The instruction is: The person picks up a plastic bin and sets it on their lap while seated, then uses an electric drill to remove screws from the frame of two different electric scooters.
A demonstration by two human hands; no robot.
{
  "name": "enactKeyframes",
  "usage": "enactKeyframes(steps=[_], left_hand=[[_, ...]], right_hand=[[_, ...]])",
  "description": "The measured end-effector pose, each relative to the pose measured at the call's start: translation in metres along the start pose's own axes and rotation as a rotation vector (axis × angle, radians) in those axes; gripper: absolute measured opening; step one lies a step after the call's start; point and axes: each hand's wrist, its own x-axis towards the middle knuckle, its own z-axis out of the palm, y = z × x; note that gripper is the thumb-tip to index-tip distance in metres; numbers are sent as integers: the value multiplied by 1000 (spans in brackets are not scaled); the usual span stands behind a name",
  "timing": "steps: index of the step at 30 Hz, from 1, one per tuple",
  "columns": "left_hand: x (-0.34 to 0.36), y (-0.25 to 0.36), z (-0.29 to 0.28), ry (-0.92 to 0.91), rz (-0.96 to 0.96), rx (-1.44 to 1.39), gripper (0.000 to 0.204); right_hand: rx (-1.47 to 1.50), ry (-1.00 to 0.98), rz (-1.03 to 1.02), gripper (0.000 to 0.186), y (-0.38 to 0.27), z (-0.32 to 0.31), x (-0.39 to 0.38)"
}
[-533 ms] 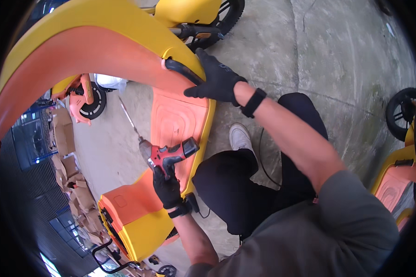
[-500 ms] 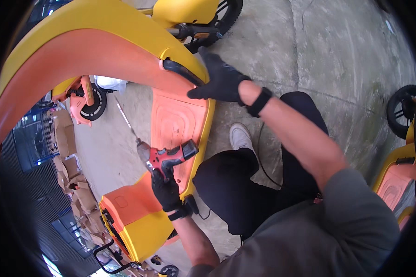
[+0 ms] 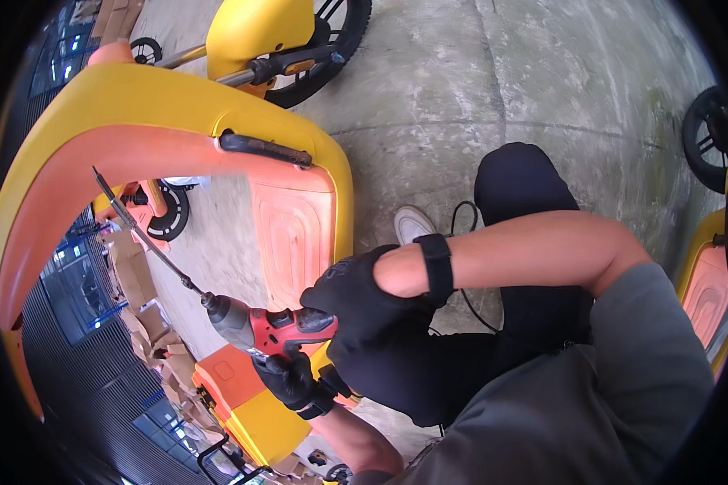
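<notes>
A red and grey cordless drill (image 3: 271, 330) with a long thin bit (image 3: 150, 241) is held in front of me, the bit slanting up to the left. My gloved left hand (image 3: 287, 380) is closed round its handle from below. My gloved right hand (image 3: 356, 291) lies against the battery end, fingers curled there and partly hidden. Behind the drill stands a yellow and orange scooter body (image 3: 295, 218), with a ridged footboard and a black bar-shaped part (image 3: 265, 149) along its curved front edge. The bit's tip overlaps the orange panel in view; contact cannot be judged.
A black wheel (image 3: 332, 56) and yellow fender (image 3: 259, 28) are at the far side. More scooter parts stand at the right, near another wheel (image 3: 706, 137). Cardboard boxes (image 3: 133, 271) line the left. A dark cable (image 3: 465, 214) lies on the concrete floor (image 3: 429, 121) beside my shoe.
My right hand has left the scooter's front edge and come down to the drill's battery end. The drill has shifted down and left in view. The whole view has also shifted.
</notes>
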Motion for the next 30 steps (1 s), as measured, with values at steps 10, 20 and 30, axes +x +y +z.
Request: enactKeyframes(steps=[10, 20, 30], left_hand=[[161, 98, 25, -369, -591, -987, 91], [214, 42, 116, -313, -722, -602, 28], [201, 23, 182, -329, -713, -585, 15]], right_hand=[[807, 167, -230, 43, 25, -10, -41], [1052, 870, -254, 28, 94, -108, -91], [1179, 701, -151, 34, 173, -144, -41]])
